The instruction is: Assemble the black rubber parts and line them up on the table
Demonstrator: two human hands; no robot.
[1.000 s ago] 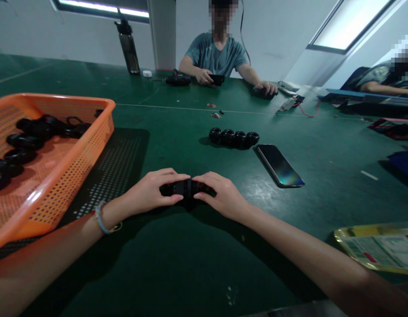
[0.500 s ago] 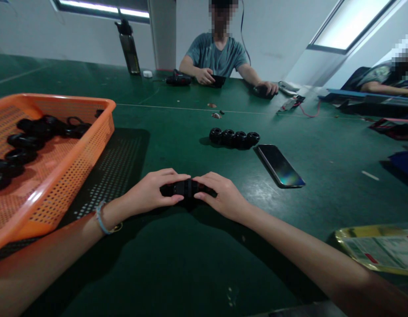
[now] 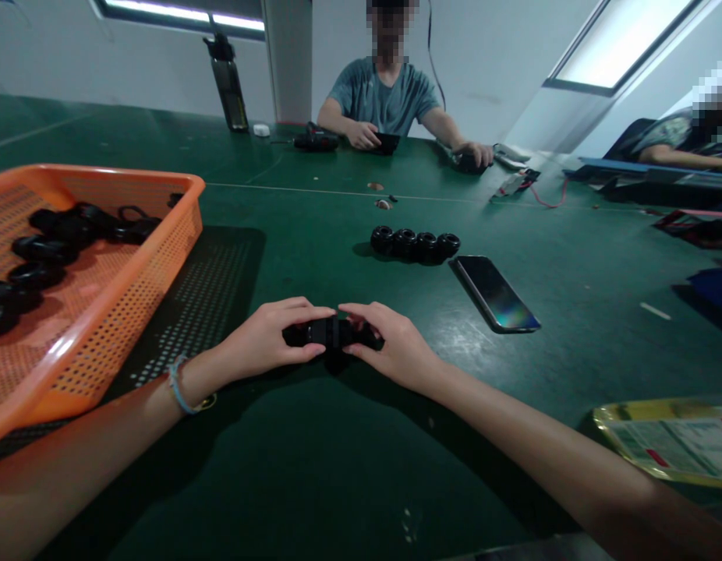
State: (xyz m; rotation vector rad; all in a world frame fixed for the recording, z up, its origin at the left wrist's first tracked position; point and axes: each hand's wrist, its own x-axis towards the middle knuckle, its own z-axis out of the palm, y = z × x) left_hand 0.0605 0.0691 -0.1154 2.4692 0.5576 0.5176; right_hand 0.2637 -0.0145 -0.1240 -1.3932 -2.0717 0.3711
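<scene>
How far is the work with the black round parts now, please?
Done: a row of joined black parts lies on the green table. In hand: left hand and right hand press another black stack together. Left: many loose black rings wait in the orange basket.

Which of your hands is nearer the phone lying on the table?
Right. The right hand grips the black part just left of the phone; the left hand holds the part's other end, farther from the phone.
</scene>
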